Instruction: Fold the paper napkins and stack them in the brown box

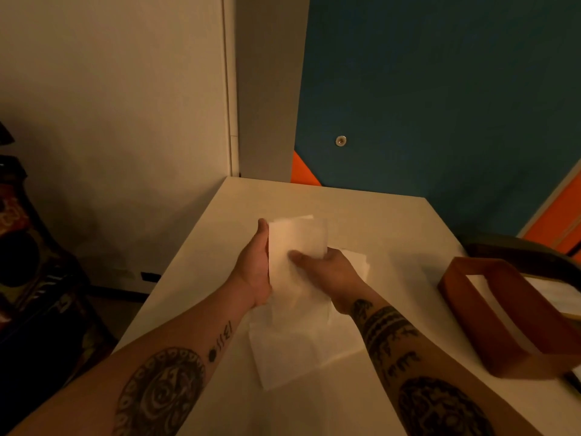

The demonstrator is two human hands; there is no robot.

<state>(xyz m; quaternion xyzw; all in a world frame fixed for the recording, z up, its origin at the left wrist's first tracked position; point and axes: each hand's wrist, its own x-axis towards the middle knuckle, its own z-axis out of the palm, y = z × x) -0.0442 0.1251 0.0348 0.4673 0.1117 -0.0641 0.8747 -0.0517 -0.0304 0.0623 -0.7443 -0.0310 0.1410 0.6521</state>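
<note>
Head view: one napkin [297, 243] gripped by the left hand [255, 265] and right hand [334, 272] above the tabletop [314, 199], fold apparently in progress.

The left hand grips the napkin's left edge, fingers hidden behind the sheet. The right hand pinches its lower right part, thumb across the front. More napkins [301, 350] lie loose on the tabletop directly below the forearms, and the brown box [490, 316] stands well apart to the right, near the tabletop's right edge. Probable faults:
- Thin paper may tear or crease off-line if the hands pull apart unevenly.
- A forearm sweeping toward the box may drag or scatter the loose napkins.
- A skewed fold may not sit flat in the box.
- Low light blurs the edges, so alignment errors are likely.

Box contents cannot be determined.
</note>
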